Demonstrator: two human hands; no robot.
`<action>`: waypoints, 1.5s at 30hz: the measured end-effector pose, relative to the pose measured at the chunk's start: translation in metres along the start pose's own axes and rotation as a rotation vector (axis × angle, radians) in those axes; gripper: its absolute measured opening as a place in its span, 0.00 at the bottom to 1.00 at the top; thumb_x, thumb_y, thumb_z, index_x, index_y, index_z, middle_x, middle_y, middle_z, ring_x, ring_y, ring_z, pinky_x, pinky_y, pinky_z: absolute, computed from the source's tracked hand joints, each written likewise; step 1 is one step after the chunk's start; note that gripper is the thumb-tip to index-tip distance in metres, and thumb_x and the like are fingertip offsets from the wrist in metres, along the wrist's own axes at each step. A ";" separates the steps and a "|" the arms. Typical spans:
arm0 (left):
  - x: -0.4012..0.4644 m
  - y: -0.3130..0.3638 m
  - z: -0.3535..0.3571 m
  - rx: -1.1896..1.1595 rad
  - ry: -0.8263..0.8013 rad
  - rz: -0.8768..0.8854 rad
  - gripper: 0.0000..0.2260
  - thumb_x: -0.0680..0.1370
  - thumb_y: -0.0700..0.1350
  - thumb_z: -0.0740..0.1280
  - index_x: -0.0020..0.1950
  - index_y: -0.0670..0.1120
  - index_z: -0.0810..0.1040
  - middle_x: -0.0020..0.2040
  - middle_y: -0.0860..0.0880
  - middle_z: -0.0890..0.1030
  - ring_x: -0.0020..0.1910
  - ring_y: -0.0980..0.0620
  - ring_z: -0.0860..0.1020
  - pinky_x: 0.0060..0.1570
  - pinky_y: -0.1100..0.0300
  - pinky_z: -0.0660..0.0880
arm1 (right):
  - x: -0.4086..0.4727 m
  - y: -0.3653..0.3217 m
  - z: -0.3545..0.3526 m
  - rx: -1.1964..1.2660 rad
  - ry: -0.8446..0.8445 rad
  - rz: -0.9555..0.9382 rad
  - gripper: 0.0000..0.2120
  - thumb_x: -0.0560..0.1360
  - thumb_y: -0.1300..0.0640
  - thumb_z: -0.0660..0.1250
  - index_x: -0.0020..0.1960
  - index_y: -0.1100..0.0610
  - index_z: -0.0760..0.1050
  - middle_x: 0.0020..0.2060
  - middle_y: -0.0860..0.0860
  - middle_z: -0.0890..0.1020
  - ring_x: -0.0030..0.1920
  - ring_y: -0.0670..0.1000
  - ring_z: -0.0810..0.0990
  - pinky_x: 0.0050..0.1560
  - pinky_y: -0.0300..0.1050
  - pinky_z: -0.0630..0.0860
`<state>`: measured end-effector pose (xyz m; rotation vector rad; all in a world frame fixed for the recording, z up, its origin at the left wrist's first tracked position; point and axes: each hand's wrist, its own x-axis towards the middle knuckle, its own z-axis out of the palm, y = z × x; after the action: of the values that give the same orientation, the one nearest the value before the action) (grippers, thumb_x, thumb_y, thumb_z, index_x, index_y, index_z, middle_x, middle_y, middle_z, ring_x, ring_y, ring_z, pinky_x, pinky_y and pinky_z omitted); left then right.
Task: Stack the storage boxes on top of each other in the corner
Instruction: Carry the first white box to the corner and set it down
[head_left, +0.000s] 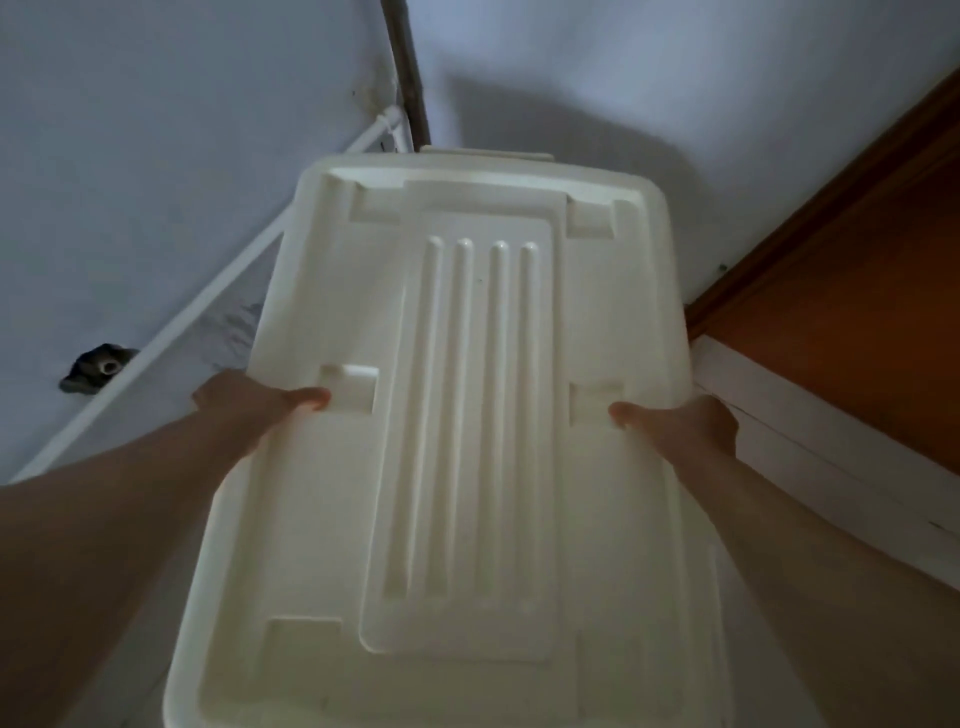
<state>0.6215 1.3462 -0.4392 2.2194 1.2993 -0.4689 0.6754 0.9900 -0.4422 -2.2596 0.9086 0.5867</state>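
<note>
A big white storage box (457, 415) fills the middle of the view, lid up, held toward the corner where the two pale walls meet. The left hand (249, 402) grips its left edge, thumb on top, fingers hidden underneath. The right hand (680, 423) clamps the right edge the same way. The box's near end is cut off below, and its body is hidden by the lid. A dark blurry object (96, 366) on the left is hard to make out.
</note>
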 end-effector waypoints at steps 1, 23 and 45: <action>0.008 0.002 -0.002 0.015 0.003 0.002 0.31 0.62 0.56 0.79 0.54 0.35 0.77 0.49 0.38 0.81 0.43 0.44 0.80 0.40 0.58 0.76 | -0.001 0.000 0.002 0.005 0.001 0.015 0.36 0.62 0.48 0.78 0.62 0.68 0.72 0.59 0.60 0.78 0.56 0.60 0.79 0.43 0.43 0.73; 0.205 0.032 -0.035 0.291 -0.191 0.410 0.41 0.66 0.56 0.77 0.68 0.33 0.69 0.64 0.36 0.76 0.60 0.40 0.78 0.48 0.56 0.74 | -0.046 -0.022 0.182 0.205 0.281 0.346 0.43 0.56 0.41 0.80 0.59 0.70 0.74 0.54 0.63 0.81 0.57 0.60 0.80 0.53 0.47 0.77; 0.314 0.028 0.027 0.366 -0.229 0.438 0.50 0.63 0.63 0.75 0.75 0.37 0.59 0.71 0.38 0.68 0.69 0.39 0.70 0.67 0.50 0.69 | 0.008 -0.036 0.251 0.232 0.288 0.341 0.34 0.59 0.47 0.80 0.53 0.70 0.75 0.47 0.60 0.79 0.54 0.59 0.80 0.45 0.45 0.75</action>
<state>0.7953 1.5378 -0.6212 2.5603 0.6182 -0.8080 0.6653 1.1796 -0.6106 -2.0217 1.4451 0.2810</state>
